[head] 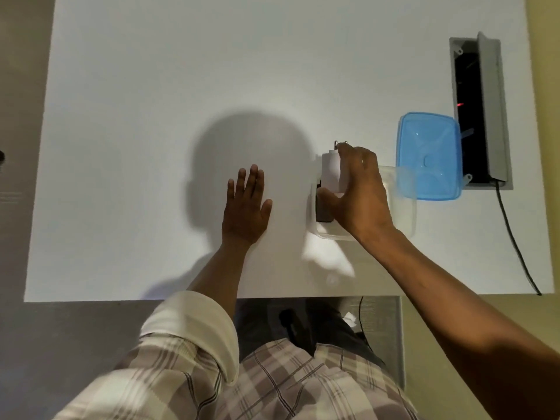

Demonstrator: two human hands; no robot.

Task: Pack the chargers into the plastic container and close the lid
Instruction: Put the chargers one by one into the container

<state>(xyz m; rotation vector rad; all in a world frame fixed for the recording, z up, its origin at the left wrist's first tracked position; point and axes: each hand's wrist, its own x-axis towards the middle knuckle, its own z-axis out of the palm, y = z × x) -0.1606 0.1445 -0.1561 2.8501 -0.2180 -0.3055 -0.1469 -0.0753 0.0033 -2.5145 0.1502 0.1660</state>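
Right hand: the right hand, right of frame centre, grips a white charger between fingers and thumb, its metal prongs pointing toward the top of the frame.
White charger: held over the left end of the clear plastic container; whether it touches the bottom cannot be told.
Dark charger: a dark charger already lies inside the container at its left wall, just below the white one.
Left hand: the left hand lies flat and empty, fingers spread, on the white table near frame centre.
Lid: the blue lid is off, lying at the right, overlapping the container's far right corner.
Done: one charger appears packed; the second is going in.
Left: release the white charger, then fit and press the lid. No other chargers show on the table.
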